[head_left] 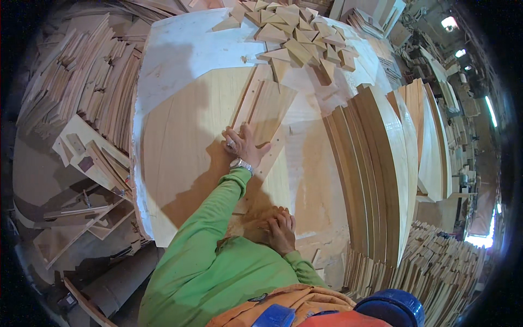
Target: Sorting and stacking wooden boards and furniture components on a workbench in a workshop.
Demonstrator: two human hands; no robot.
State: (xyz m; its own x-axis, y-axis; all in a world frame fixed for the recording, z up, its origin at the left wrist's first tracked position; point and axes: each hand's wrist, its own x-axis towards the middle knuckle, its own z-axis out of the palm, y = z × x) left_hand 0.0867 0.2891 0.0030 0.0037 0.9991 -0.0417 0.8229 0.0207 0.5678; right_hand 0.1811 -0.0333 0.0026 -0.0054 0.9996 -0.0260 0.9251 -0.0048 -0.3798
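Observation:
My left hand [244,146], with a ring and a metal watch, lies across the lower end of a pale wooden board [270,111]. Its fingers hook over a narrow wooden strip [246,101] along the board's left side, and its thumb stretches out at the right. Under these is a broad flat wooden panel [182,117] with a slanted upper corner. Close to my body, my right hand [281,231] is closed, its fingers curled at the near edge of the work; what they hold, if anything, is hidden. Small screw-like dots mark a second strip [277,143] beside my thumb.
Wedge-shaped wood offcuts [294,35] are heaped at the table's far end. Tall curved boards [376,163] stand along the right, with thin slats [430,267] stacked below them. More stacked strips [103,71] lie left of the white tabletop [169,62]. A blue rounded object [395,305] is at the lower edge.

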